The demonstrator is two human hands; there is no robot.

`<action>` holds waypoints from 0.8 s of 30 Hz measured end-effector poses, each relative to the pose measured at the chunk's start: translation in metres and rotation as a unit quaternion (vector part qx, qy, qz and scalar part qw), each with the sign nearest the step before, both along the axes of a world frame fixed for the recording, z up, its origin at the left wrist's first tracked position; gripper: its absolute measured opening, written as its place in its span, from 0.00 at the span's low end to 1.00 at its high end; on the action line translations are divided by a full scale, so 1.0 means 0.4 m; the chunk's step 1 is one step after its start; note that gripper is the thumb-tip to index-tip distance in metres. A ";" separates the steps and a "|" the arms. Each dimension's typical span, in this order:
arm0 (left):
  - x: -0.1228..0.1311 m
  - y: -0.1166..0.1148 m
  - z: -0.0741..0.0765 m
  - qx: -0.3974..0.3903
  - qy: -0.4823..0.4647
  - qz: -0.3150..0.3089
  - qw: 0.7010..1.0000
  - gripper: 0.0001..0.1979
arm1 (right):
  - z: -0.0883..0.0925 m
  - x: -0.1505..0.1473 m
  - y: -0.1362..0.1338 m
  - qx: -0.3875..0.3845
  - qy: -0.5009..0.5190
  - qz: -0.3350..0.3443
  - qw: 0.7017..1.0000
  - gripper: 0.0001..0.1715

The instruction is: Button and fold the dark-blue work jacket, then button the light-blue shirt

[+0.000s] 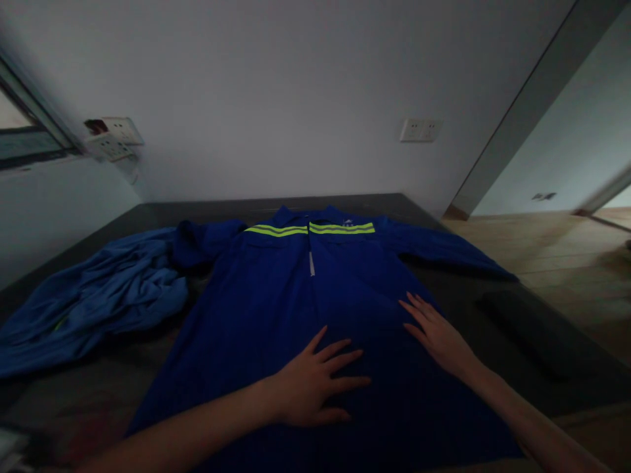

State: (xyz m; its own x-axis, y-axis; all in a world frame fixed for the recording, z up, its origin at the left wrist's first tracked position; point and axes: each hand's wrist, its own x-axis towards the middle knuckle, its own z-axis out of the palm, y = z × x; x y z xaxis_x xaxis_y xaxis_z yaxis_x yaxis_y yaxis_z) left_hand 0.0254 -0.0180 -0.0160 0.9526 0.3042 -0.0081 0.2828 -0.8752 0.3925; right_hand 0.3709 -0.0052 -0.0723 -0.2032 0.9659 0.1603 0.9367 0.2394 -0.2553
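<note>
A dark blue work jacket [276, 309] with yellow-green reflective stripes across the chest lies spread flat, front up, on a dark bed surface [458, 289]. Its zip runs down the middle and both sleeves stretch out sideways. My left hand [315, 384] lies flat on the jacket's lower middle, fingers spread and pointing right. My right hand [436, 332] rests flat on the jacket's right side, fingers stretched toward the collar. Neither hand holds anything.
A crumpled lighter blue garment [93, 302] lies on the bed to the left, touching the jacket's left sleeve. A dark flat object [532, 328] sits near the bed's right edge. White wall with sockets [420, 129] behind; wooden floor [557, 256] to the right.
</note>
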 end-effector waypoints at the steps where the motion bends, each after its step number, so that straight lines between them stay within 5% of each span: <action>1: 0.001 -0.004 0.004 -0.007 0.001 -0.003 1.000 0.30 | 0.000 0.009 0.005 0.000 -0.003 0.004 1.000 0.35; 10: 0.000 -0.016 0.020 -0.029 -0.002 -0.010 1.000 0.30 | 0.018 0.050 0.010 -0.026 0.044 0.035 0.998 0.35; 14: -0.002 -0.022 0.023 -0.038 -0.012 -0.008 0.999 0.30 | 0.064 0.008 0.003 -0.007 0.090 0.031 0.995 0.31; 20: 0.014 -0.042 0.039 -0.083 -0.023 0.028 0.996 0.28 | 0.169 -0.252 0.123 -0.002 0.158 0.141 0.977 0.25; 24: -0.020 0.035 0.070 -0.103 -0.133 0.149 0.975 0.20 | 0.155 -0.458 0.281 0.022 0.176 0.222 0.959 0.21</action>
State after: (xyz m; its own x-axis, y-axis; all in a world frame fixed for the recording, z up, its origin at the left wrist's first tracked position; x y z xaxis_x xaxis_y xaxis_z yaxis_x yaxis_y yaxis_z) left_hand 0.0174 -0.0040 0.0122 0.7994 0.5850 0.1371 0.3764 -0.6654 0.6447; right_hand 0.1877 0.1072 -0.0103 -0.5191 0.7870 0.3334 0.5970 0.6130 -0.5174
